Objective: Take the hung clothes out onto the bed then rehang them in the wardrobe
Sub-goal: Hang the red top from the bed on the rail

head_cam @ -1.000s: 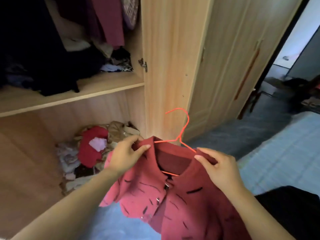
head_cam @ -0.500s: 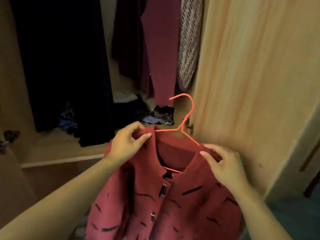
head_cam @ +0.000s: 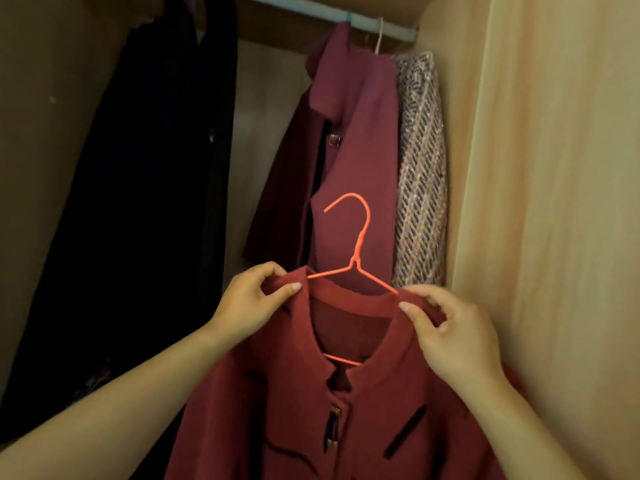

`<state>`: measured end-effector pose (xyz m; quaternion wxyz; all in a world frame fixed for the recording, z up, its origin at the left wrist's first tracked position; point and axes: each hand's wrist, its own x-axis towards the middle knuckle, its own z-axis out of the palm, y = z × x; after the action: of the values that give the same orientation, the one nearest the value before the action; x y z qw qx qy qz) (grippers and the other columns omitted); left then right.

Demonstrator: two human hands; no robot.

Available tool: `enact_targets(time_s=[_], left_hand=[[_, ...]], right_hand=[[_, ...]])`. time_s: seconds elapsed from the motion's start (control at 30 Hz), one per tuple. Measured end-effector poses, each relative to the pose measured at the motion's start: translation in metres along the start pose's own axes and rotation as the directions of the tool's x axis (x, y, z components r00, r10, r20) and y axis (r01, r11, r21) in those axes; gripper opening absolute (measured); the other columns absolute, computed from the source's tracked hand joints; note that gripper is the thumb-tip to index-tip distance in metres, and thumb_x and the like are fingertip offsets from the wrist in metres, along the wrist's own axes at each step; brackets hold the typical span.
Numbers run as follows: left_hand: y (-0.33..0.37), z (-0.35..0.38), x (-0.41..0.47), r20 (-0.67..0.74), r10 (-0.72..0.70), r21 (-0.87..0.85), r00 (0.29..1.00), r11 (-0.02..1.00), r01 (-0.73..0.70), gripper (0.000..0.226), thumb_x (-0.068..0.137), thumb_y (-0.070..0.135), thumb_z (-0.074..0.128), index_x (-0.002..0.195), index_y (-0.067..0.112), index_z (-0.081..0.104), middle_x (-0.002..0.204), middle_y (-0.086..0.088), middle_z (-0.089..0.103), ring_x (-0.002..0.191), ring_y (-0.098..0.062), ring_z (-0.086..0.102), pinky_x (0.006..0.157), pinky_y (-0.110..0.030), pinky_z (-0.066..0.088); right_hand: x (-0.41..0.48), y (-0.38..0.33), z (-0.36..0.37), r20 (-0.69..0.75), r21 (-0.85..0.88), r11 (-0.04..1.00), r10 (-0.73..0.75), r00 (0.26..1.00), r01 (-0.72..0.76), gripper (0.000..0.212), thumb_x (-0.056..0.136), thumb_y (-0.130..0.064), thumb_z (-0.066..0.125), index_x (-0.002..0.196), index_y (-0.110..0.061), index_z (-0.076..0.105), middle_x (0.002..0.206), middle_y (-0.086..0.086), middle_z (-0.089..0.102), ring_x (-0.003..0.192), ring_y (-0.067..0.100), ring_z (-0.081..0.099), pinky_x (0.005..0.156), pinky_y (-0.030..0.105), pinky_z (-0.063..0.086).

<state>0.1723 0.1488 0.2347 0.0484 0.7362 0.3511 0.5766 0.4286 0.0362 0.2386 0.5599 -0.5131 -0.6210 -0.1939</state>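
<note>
Head view. Your left hand (head_cam: 252,299) sits at 7 o'clock from frame centre. Its thumb and curled fingers pinch the left shoulder of the red top (head_cam: 294,393). Your right hand (head_cam: 450,334), at 4 o'clock, grasps the right shoulder the same way, thumb on the front and fingers curled behind the fabric. Both forearms rise from the bottom edge.

The top fills 6 o'clock, held up before the open wardrobe with its front toward you. It shows a toggle fastener below the neckline and black dash marks on the cloth.

The top is on an orange wire hanger (head_cam: 356,251). The hanger's arms run under the pinched shoulders and its lower bar shows inside the neck opening. The hook stands upright at frame centre, with its open end toward 9 o'clock. It is well below the rail (head_cam: 367,20), which crosses at 12 to 1 o'clock.

A maroon coat (head_cam: 360,140) hangs from the rail at 12 o'clock, behind the hook. A tweed garment (head_cam: 420,168) hangs touching it at its 3 o'clock side. A dark coat (head_cam: 156,168) hangs at 9 to 10 o'clock, apart from the maroon coat, with the wardrobe's back wall showing between them. The wardrobe's side panel (head_cam: 554,202) fills 3 o'clock.
</note>
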Motion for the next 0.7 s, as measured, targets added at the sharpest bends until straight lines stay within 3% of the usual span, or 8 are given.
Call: enact_targets(time_s=[0.17,0.3,0.43,0.53,0.6,0.7], left_hand=[[-0.020,-0.001,0.077,0.038,0.121,0.116,0.992,0.985,-0.125,0.040,0.070,0.065,0.051,0.078,0.028,0.061,0.077,0.014,0.064,0.075,-0.001,0.059,0.070,-0.028,0.047],[-0.025,-0.016,0.145,0.026,0.267,0.194,0.963,0.944,-0.267,0.044,0.070,0.068,0.046,0.090,0.032,0.062,0.083,0.011,0.060,0.078,-0.004,0.056,0.075,-0.032,0.047],[-0.012,-0.046,0.217,0.004,0.469,0.420,0.883,0.801,-0.427,0.049,0.078,0.062,0.043,0.111,0.029,0.059,0.109,0.005,0.059,0.104,-0.017,0.053,0.088,-0.033,0.045],[0.006,-0.072,0.268,-0.055,0.604,0.540,0.795,0.688,-0.485,0.056,0.079,0.064,0.035,0.112,0.026,0.059,0.111,-0.001,0.058,0.107,-0.024,0.052,0.087,-0.037,0.046],[0.017,-0.088,0.296,-0.095,0.679,0.630,0.728,0.607,-0.484,0.055,0.080,0.062,0.038,0.111,0.023,0.061,0.110,-0.005,0.058,0.109,-0.028,0.052,0.089,-0.040,0.044],[0.028,-0.111,0.329,-0.131,0.736,0.772,0.664,0.496,-0.398,0.045,0.085,0.050,0.055,0.118,0.021,0.059,0.124,-0.009,0.053,0.123,-0.028,0.043,0.107,-0.049,0.026]], right_hand=[[0.068,-0.007,0.025,-0.108,-0.098,0.993,-0.073,0.991,0.063,0.018,0.079,-0.021,0.071,0.095,-0.030,0.071,0.096,-0.013,0.070,0.086,0.016,0.066,0.073,0.031,0.052],[0.129,-0.019,0.033,-0.185,-0.178,0.982,-0.091,0.979,0.058,0.018,0.079,-0.021,0.070,0.095,-0.029,0.072,0.088,-0.005,0.071,0.069,0.020,0.062,0.067,0.027,0.046],[0.193,-0.054,0.038,-0.233,-0.280,0.958,-0.130,0.964,0.062,0.015,0.078,-0.026,0.069,0.093,-0.031,0.071,0.072,-0.004,0.069,0.069,0.025,0.064,0.068,0.033,0.051],[0.242,-0.083,0.045,-0.269,-0.338,0.938,-0.177,0.947,0.080,0.012,0.078,-0.031,0.068,0.089,-0.035,0.069,0.080,-0.004,0.071,0.076,0.026,0.065,0.072,0.037,0.053],[0.270,-0.100,0.051,-0.284,-0.366,0.926,-0.201,0.938,0.088,0.010,0.079,-0.030,0.067,0.087,-0.035,0.068,0.088,-0.003,0.071,0.084,0.026,0.064,0.074,0.030,0.048],[0.307,-0.121,0.064,-0.310,-0.386,0.921,-0.186,0.932,0.055,0.010,0.081,-0.029,0.066,0.090,-0.031,0.070,0.096,0.000,0.068,0.096,0.025,0.061,0.074,0.025,0.040]])
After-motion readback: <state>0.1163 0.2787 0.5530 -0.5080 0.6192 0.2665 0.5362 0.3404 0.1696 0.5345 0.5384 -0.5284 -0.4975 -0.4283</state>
